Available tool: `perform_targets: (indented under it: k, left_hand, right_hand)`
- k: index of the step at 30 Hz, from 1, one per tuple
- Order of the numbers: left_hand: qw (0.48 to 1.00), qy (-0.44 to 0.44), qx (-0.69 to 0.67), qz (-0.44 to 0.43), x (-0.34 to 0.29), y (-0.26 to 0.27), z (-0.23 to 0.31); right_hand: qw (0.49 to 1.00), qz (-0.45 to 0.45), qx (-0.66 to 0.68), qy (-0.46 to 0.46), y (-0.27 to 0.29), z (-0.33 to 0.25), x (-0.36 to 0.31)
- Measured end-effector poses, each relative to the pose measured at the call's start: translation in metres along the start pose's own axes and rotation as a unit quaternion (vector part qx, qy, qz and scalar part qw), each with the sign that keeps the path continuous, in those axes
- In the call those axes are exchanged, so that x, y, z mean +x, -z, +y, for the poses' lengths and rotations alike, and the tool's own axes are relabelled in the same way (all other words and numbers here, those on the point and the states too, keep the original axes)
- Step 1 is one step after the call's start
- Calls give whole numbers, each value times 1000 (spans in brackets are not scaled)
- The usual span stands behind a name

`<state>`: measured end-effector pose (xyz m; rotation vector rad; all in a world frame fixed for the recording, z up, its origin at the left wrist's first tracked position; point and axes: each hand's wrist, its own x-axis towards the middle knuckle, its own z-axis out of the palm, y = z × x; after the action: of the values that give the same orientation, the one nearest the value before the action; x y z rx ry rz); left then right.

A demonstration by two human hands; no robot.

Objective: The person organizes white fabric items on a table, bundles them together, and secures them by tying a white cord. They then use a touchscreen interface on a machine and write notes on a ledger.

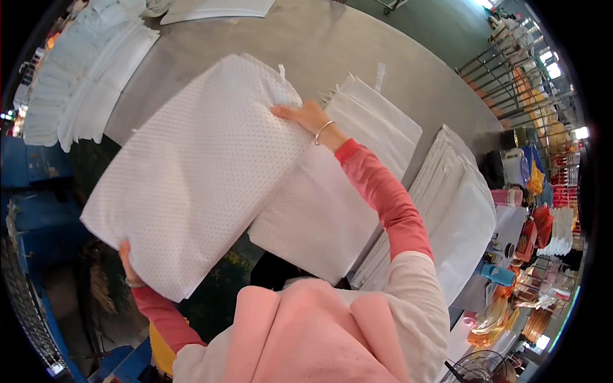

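A large flat piece of white dotted cloth [198, 166], like a pillow cover, is held up at a slant between my hands. A small white tag sticks out at its far edge. My left hand [127, 260] is closed on the near left corner, its fingers partly hidden under the cloth. At the far right edge my right hand [308, 119] grips the cloth, thumb on top and the other fingers mostly hidden. Under my right forearm lies a stack of similar white cloth pieces [332, 191], with a tag at its far end.
The grey metal table [306, 45] curves around. Another white cloth stack [447, 191] lies on the right, and a fanned stack [83, 83] at the far left. Blue bins [51, 217] stand on the left below the table. Metal racks [517, 89] line the right.
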<state>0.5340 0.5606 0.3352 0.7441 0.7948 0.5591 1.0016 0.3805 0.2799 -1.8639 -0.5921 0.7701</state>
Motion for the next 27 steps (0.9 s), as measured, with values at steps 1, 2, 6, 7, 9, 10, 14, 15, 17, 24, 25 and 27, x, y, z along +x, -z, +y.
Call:
perform_targets:
  k: [1, 2, 6, 7, 9, 10, 14, 15, 17, 24, 25, 27]
  left_hand:
    - [1000, -4, -2, -31, -17, -13, 7]
    - [998, -8, -4, -58, -34, -26, 10]
    - [993, -62, 32, -96, -82, -70, -9]
    - [993, -90, 54, -59, -92, -83, -21]
    - [991, -120, 65, -6, -105, -98, -52]
    - [991, -123, 58, 4, -104, -104, -72]
    - [986, -132, 97, -36, -112, -161, -142]
    - [994, -96, 51, -18, -112, -165, -164]
    - [1000, -24, 5, 14, -102, -169, -212]
    - [994, 99, -38, -32, -68, -163, -258]
    - [994, 100, -34, -34, -63, -164, -258]
    - [996, 74, -37, -28, -53, -163, -259]
  right_hand:
    - [1000, 6, 5, -2, 15, -7, -11]
    - [999, 25, -18, 25, 31, -12, -20]
    - [998, -7, 13, 64, 112, -60, -83]
    - [993, -15, 71, 97, 133, -62, -91]
    - [991, -16, 109, 75, 171, -77, -117]
    - [991, -13, 113, 75, 188, -71, -120]
    - [996, 20, 43, 75, 249, -30, -108]
    - [999, 6, 1, 47, 259, -12, -102]
    - [999, 26, -38, 24, 269, 55, -71]
    - [989, 31, -128, -70, 250, 153, -36]
    - [989, 34, -124, -71, 250, 155, -34]
    - [987, 72, -139, -20, 247, 160, -35]
